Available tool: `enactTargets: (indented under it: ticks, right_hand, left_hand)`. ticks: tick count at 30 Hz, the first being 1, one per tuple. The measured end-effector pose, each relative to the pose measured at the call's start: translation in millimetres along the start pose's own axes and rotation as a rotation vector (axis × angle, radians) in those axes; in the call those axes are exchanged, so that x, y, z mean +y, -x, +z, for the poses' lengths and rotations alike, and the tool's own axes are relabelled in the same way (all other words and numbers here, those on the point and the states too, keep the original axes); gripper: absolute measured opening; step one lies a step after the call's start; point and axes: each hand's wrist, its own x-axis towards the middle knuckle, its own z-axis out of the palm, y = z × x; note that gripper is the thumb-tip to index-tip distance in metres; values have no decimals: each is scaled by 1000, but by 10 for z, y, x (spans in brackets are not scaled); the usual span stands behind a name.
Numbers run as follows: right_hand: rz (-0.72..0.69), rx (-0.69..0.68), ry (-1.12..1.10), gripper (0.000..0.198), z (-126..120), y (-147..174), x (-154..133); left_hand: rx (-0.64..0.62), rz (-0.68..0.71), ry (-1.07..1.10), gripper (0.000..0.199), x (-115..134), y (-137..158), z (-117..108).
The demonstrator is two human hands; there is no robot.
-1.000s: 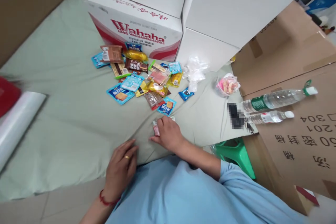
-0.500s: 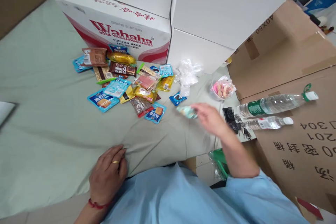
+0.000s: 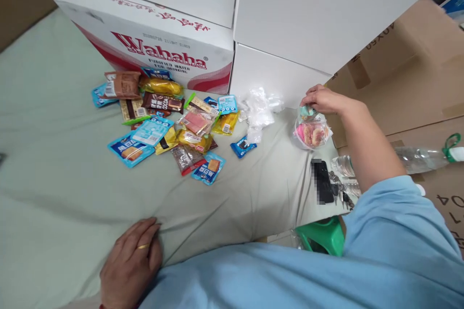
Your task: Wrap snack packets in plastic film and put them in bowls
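My right hand [image 3: 322, 99] pinches a small pale-green packet [image 3: 307, 112] over the back part of a clear plastic bowl [image 3: 297, 142]. Pink and cream wrapped pieces [image 3: 313, 134] lie in that bowl. Palm down on the pale green cloth [image 3: 203, 212], my left hand [image 3: 131, 260] rests with its fingers loosely stretched, holding nothing. Ahead of it spreads a pile of wrapped snacks, with a brown packet [image 3: 122, 85], a blue pouch [image 3: 131, 148] and a cocoa packet [image 3: 163, 103] among them. A small blue packet [image 3: 243, 147] lies apart, near crumpled clear plastic [image 3: 258, 111].
A Wahaha water carton [image 3: 155, 53] and a white box [image 3: 279, 70] stand along the back. To the right are a phone [image 3: 322, 181], keys [image 3: 339, 193] and a plastic bottle [image 3: 420, 159], partly behind my arm. A green stool [image 3: 322, 236] is below the edge.
My right hand has carried the pale-green packet rightward and away from me, from the cloth to the bowl. The view has shifted slightly; my left hand still rests on the cloth.
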Motion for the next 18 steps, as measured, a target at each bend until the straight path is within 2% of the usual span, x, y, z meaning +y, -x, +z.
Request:
enactTargets:
  ticks: [3, 6, 9, 12, 16, 18]
  right_hand:
    - [-60, -74, -4, 38, 126, -103, 42]
    - [-104, -28, -52, 38, 213, -111, 76]
    - [-83, 35, -119, 35, 214, -54, 36]
    - [54, 100, -213, 32, 88, 33, -59]
    - [360, 364, -370, 38, -177, 150, -83]
    - [486, 363, -405, 37, -231, 181, -33]
  left_hand:
    - [12, 5, -12, 28, 4, -22, 4]
    - [21, 28, -20, 28, -14, -31, 16]
    - [13, 37, -27, 29, -35, -19, 25]
    - [7, 28, -31, 29, -40, -6, 23]
    - [17, 15, -26, 28, -20, -17, 10]
    - [20, 6, -32, 25, -8, -31, 6]
